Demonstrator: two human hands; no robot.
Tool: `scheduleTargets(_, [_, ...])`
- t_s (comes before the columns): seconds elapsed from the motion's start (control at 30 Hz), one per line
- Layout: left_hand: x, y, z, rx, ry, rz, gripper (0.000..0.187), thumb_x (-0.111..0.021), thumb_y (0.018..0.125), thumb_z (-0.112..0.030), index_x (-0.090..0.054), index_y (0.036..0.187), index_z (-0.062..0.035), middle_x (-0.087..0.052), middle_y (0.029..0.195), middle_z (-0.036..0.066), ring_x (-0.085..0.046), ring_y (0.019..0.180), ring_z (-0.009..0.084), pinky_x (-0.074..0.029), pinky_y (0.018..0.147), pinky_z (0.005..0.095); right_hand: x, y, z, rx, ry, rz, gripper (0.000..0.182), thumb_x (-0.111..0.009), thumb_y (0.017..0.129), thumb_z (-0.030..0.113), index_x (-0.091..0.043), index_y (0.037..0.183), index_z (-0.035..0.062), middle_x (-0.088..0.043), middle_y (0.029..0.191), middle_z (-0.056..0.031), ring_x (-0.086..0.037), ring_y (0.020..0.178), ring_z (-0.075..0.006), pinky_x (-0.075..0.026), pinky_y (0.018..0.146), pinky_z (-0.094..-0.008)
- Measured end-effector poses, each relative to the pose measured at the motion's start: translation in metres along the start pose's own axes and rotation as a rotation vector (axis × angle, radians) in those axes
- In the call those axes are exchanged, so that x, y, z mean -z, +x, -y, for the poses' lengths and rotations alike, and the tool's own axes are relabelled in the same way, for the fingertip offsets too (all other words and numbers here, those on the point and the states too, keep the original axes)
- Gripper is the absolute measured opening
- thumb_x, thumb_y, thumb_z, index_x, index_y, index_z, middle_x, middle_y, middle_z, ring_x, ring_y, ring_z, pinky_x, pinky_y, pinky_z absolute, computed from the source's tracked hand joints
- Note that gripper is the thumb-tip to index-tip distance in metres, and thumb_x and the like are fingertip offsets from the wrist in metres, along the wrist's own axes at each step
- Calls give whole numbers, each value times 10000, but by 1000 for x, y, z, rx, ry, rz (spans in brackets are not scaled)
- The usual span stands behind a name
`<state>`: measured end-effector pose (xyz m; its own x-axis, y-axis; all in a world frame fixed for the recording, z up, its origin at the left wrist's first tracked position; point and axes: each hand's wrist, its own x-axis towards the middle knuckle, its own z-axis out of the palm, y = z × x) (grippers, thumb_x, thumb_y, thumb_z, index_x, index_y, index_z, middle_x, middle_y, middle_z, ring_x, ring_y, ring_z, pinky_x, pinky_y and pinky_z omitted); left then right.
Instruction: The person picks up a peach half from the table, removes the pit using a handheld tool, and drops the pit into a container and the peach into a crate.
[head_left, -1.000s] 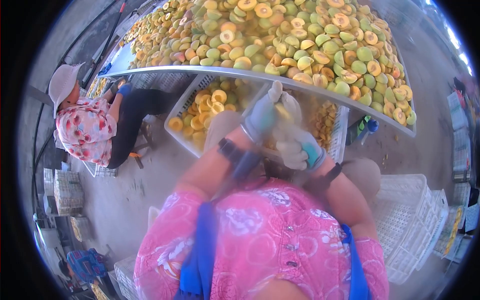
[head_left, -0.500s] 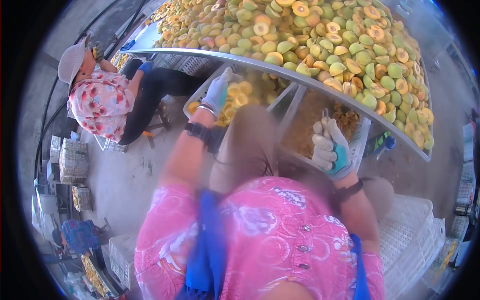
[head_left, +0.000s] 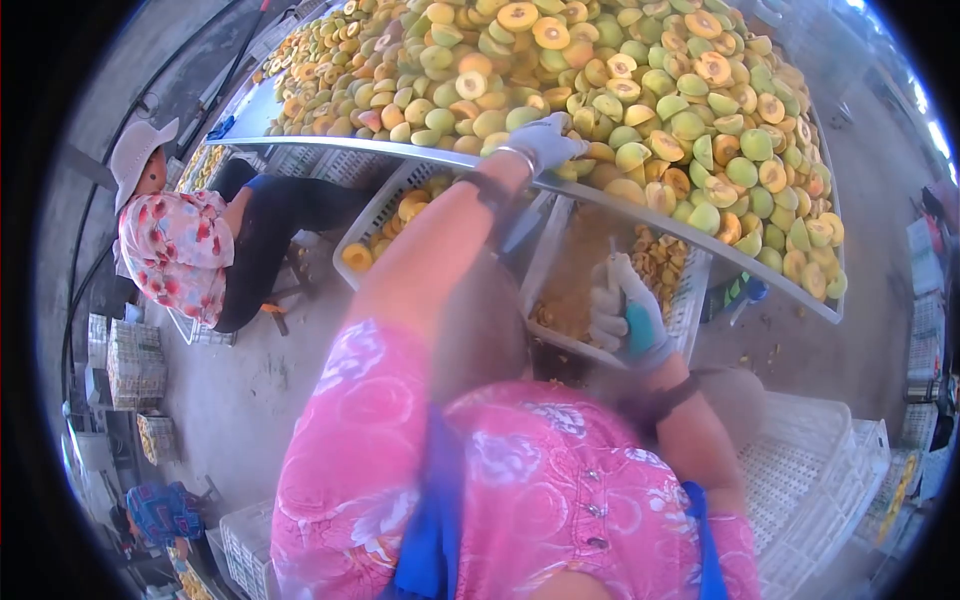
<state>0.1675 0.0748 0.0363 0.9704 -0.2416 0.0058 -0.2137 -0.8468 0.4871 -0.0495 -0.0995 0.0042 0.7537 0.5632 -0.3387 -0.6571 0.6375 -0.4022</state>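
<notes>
Halved yellow-green fruits, apricot- or plum-like, with some pits showing, are heaped on a metal-edged table. My gloved left hand reaches across the near edge of it, its fingers stretched out against the closest halves; I see nothing held in it. Over a crate of brown pits and scraps, my gloved right hand is closed round a small slim metal tool whose tip points up. The tool's handle is hidden in the glove. Under my left forearm, another crate holds orange fruit halves.
A person in a hat and floral top sits at the left by the table. White plastic crates stand to my right, and more stacked crates are on the floor at far left. Another person is at lower left.
My left hand has moved from above the crate of fruit halves up and right to the heap on the table. My right hand has shifted slightly down and left, still with the tool.
</notes>
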Motion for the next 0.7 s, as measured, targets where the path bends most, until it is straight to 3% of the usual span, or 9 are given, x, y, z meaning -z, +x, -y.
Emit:
scheduleTargets(0.13, [-16,45,25,-44,68,118,591,-571,766,-456,-570,1203,-59,-621,1179,158,-580,1112,302,-446,933,357,2,1,4,-25,-39,-18,339,-383,974,521,-526,960,214,-365,587,81,-296,388,-55,-242,350,-236])
scheduleTargets(0.27, [-29,62,53,-72,-34,-41,475,-596,769,-317,-578,1152,-36,-651,1059,164,-618,1030,251,-479,871,337,0,6,8,-2,-39,-11,378,-425,959,526,-509,972,158,-351,580,66,-278,375,-63,-230,335,-229])
scheduleTargets(0.3, [-13,42,38,4,-335,4,397,-585,788,-227,-572,1137,-37,-631,1013,134,-614,965,216,-500,808,336,-6,5,12,16,-92,-69,357,-408,964,525,-517,946,185,-357,577,74,-285,378,-64,-234,343,-234])
scheduleTargets(0.33, [-7,27,34,-6,-331,8,397,-585,788,-227,-572,1137,-37,-631,1013,134,-614,965,216,-500,808,336,-9,4,14,34,-145,-129,342,-391,970,524,-525,921,213,-363,574,82,-293,380,-65,-238,351,-240])
scheduleTargets(0.4, [-2,2,27,-41,-1159,-100,365,-535,820,-181,-545,1157,-40,-598,1021,111,-594,935,204,-509,768,340,-6,5,16,85,-123,-114,358,-412,959,535,-518,942,193,-377,580,71,-287,377,-71,-226,347,-241])
scheduleTargets(0.43, [1,-12,19,-43,-1160,-90,365,-535,820,-181,-545,1157,-40,-598,1021,111,-594,935,204,-509,768,340,-4,6,16,125,-107,-98,382,-433,948,546,-511,963,172,-391,586,60,-282,374,-77,-214,342,-243])
scheduleTargets(0.5, [4,-41,4,-41,-1490,106,348,-498,842,-160,-519,1165,-34,-584,1057,114,-590,942,229,-510,762,351,-1,7,17,131,-111,-118,379,-434,947,545,-513,961,174,-399,587,59,-286,371,-81,-223,339,-248])
scheduleTargets(0.63, [-26,-89,-25,21,-1620,218,345,-489,850,-165,-512,1164,-24,-584,1043,113,-592,933,223,-505,761,338,-4,7,16,132,-115,-184,318,-468,964,457,-583,997,162,-453,594,69,-317,372,-63,-251,340,-225])
scheduleTargets(0.7, [-36,-108,-34,94,-1751,397,331,-498,872,-185,-517,1163,-27,-583,1048,109,-588,933,205,-497,762,338,4,10,12,164,-116,-132,319,-469,967,447,-586,997,152,-458,596,67,-332,373,-62,-257,333,-227])
